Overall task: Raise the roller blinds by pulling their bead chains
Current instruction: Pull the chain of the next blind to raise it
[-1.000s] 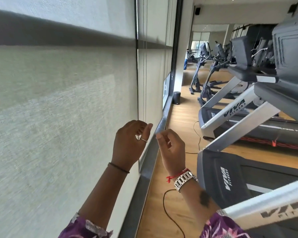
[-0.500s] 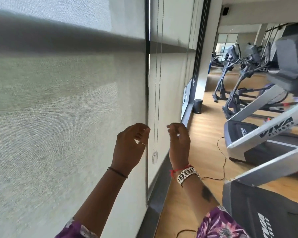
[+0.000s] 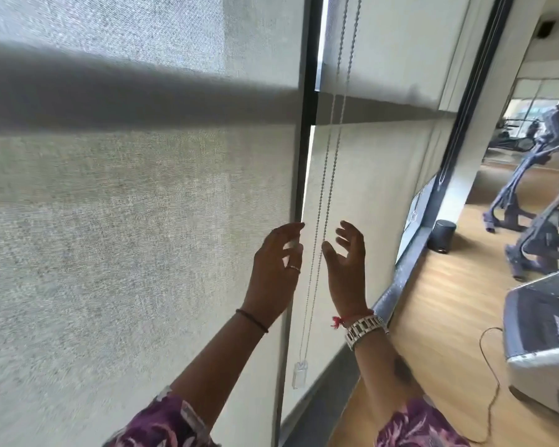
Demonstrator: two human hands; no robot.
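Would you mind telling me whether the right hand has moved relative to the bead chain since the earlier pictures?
Yes: the right hand has closed in on the bead chain, fingers opened.

Two raised hands w/ spread fingers flanking a hanging bead chain (image 3: 328,175): left hand (image 3: 276,269) just left, right hand (image 3: 347,269) just right. Grey roller blinds (image 3: 126,204) behind; treadmill (image 3: 542,343) at right.

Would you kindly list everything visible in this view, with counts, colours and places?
Woven fabric roller blinds: two near, grey-beige, lowered, left and centre.
Metal bead chain: one loop, silver, hanging between the hands, clear plastic weight at bottom.
Dark window frame post: one, black, between blinds.
Small cylindrical bin: one, black, floor by window.
Wooden floor: tan, right.
Treadmill: one, grey, right edge.
Exercise machines: several, bluish-grey, far right.
Left hand: open, beside chain.
Right hand: open, beside chain.
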